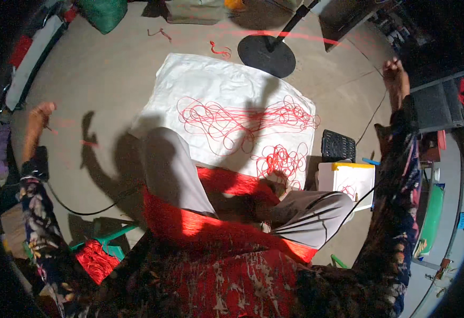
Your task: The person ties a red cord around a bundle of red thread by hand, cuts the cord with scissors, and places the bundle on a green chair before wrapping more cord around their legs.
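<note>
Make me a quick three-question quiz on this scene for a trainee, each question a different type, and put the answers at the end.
1. True or false: the left hand and the right hand are both directly over the white sheet.
2. Which of these is at the far edge of the sheet? A, a blue bucket; B, a round black base; C, a glass bottle.
3. Fill the gap: the cord lying in loops on the sheet is ___ in colour.

Key:
1. False; they are spread wide, one out to each side of it.
2. B.
3. Red.
</note>
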